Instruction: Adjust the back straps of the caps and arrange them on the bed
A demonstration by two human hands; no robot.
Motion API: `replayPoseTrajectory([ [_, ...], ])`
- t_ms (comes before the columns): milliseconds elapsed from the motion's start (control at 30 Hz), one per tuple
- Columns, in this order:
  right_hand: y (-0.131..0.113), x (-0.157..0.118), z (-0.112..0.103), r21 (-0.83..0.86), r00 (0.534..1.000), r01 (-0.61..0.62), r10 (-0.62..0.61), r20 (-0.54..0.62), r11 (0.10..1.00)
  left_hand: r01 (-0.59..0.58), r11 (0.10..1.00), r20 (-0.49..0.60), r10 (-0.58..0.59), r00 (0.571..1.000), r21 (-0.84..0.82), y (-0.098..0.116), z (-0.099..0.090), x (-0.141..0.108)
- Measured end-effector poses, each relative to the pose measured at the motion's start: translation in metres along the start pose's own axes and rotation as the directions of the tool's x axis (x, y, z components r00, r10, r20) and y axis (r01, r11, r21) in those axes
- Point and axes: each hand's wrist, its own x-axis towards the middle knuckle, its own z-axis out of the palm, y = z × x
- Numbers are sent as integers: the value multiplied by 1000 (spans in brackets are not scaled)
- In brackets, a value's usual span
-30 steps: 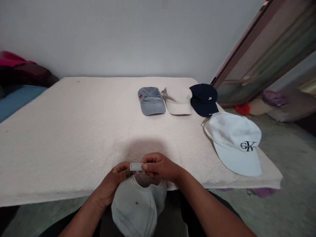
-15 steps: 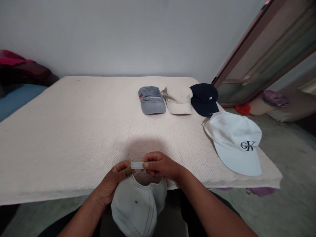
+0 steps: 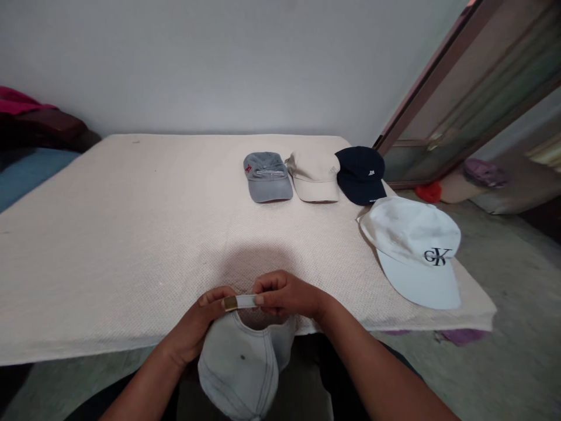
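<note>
A light grey cap hangs at the table's front edge, its back opening facing up and away from me. My left hand pinches the brass-coloured buckle at the left end of the cap's back strap. The thumb and fingers of my right hand grip the strap's right part. Between the two hands the strap lies nearly level above the opening.
On the cloth-covered table lie a grey-blue cap, a beige cap, a navy cap and a white cap. Dark red and blue items are at the far left.
The strap has dropped slightly and now meets the buckle, with its left end no longer showing loose above it. Both hands remain at the cap.
</note>
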Motion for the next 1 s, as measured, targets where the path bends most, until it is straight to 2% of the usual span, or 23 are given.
replayPoseTrajectory([
  [100,-2,-2,-2,-15,1000,-5,6,27,1000,32,999,-8,-32,999,26,1,3,0],
  [400,-5,-1,-2,-38,996,-54,56,65,998,31,993,-2,-31,1000,112,2,3,0],
  [567,-1,1,-3,58,999,-29,28,18,998,21,997,31,-24,999,70,1,-1,0],
  [667,0,2,-3,55,1000,-20,21,-18,998,19,998,40,-21,999,52,1,-1,0],
  [900,0,1,-2,44,997,-54,52,62,998,32,999,33,-33,999,42,3,3,0],
  [1000,0,3,-2,65,1000,-17,16,13,998,39,997,12,-40,999,62,3,3,0],
])
